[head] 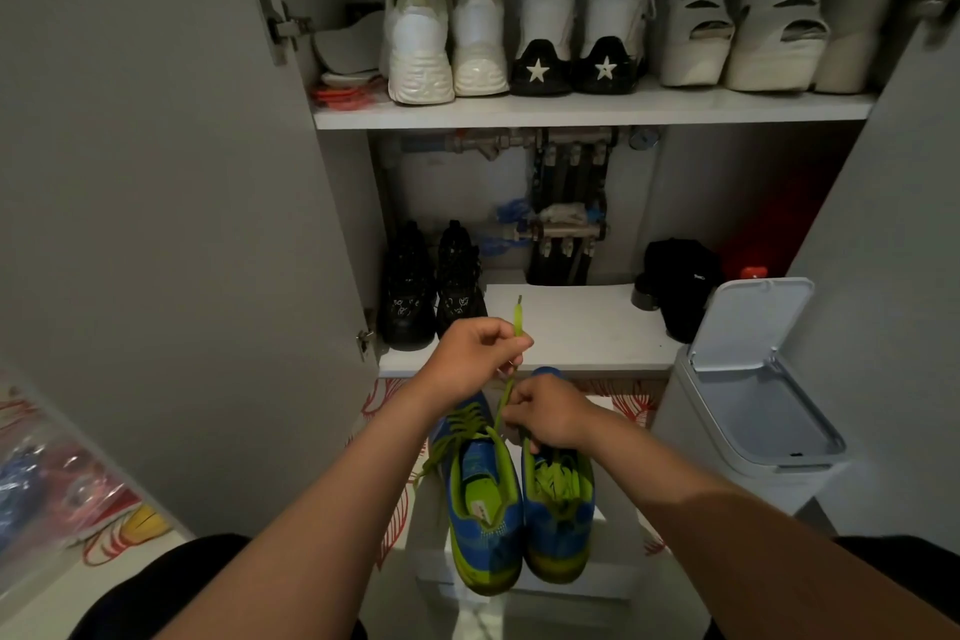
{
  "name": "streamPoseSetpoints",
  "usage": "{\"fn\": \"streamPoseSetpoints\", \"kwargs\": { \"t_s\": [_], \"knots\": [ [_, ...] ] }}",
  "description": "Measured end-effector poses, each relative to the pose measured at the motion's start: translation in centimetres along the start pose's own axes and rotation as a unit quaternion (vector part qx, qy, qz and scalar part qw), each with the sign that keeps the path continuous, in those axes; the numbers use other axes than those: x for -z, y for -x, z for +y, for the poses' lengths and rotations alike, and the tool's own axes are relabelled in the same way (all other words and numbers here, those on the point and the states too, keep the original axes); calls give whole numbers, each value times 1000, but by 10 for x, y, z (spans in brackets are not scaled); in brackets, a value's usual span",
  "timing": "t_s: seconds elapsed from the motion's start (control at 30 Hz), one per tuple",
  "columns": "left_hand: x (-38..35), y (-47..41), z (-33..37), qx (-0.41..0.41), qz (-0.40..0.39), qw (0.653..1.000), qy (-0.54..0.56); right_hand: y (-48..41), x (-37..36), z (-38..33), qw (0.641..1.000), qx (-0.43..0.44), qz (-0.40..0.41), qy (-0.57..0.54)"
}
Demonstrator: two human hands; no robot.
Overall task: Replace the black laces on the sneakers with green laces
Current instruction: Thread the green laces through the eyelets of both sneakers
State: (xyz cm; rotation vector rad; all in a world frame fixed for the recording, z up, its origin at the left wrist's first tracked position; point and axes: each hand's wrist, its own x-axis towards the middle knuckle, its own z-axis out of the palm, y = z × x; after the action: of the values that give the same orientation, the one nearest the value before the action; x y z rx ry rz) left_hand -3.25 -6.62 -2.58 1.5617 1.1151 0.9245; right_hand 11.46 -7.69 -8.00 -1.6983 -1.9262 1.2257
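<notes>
One sneaker looks laced green; over the other sneaker, left hand pinches the green lace, right hand grips it lower: likely nearly done.

One head-worn view looks forward and down, close above the hands.

Sneakers before cabinet (bin right)
</notes>
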Motion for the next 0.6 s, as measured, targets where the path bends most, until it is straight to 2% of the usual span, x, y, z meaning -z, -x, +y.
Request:
{"fn": "streamPoseSetpoints", "kwargs": {
  "t_s": [0.2,0.3,0.37,0.5,0.6],
  "knots": [
    [10,4,-2,37,-2,999,28,-1,-1,-7,996,-2,64,-55],
    [14,4,-11,76,11,996,-36,-4,4,-13,984,-3,148,-102],
    [16,4,-22,97,-13,990,-104,-4,10,-20,971,5,192,-144],
    [13,6,-40,132,-119,963,-202,-1,18,-36,961,42,183,-202],
    [13,3,-40,114,-92,967,-209,5,18,-44,958,52,186,-214]
  ]
}}
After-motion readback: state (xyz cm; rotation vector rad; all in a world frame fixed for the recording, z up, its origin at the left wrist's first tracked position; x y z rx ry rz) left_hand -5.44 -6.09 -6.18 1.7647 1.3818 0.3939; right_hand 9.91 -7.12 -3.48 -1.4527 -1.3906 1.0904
